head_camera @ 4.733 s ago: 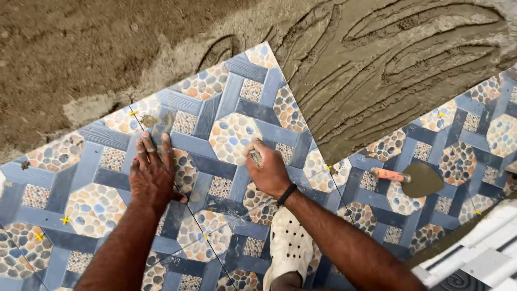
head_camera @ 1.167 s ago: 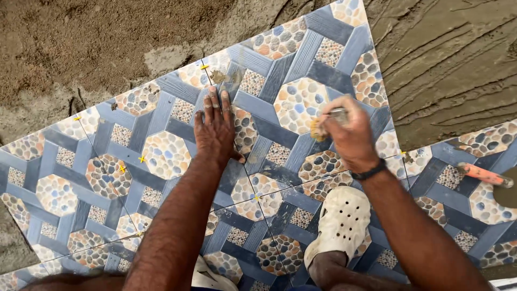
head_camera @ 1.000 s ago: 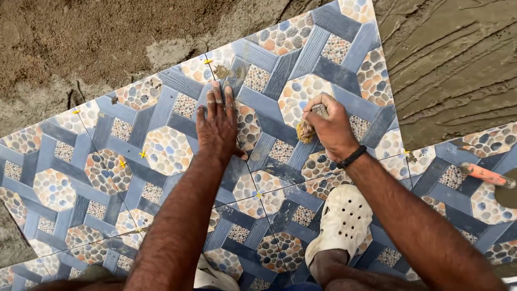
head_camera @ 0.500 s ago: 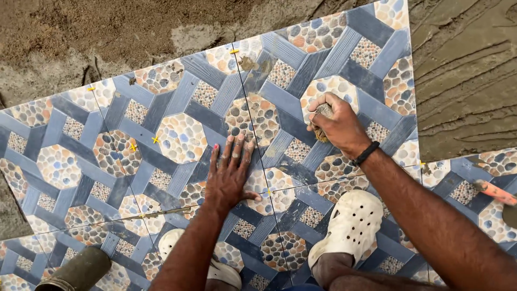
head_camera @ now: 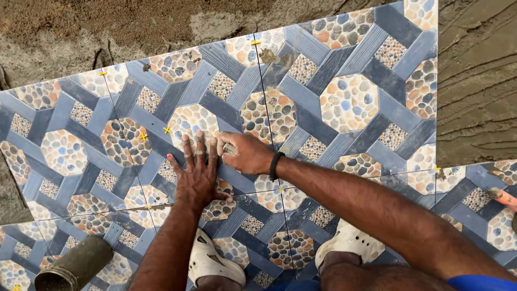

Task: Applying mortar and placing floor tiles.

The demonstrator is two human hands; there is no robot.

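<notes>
Pressing flat, your left hand lies with fingers spread on the patterned tile. Your right hand sits just beside it, curled shut around a small grey object. Yellow spacers mark the joints; combed mortar lies beyond the tile edge.

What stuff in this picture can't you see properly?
- Head view: whatever the right hand grips is hidden inside its closed fingers.
- The orange handle is cut off by the right edge, so its tool is unknown.
- The grey tube is cut off by the bottom edge.
- The tile under the left hand is covered.
</notes>
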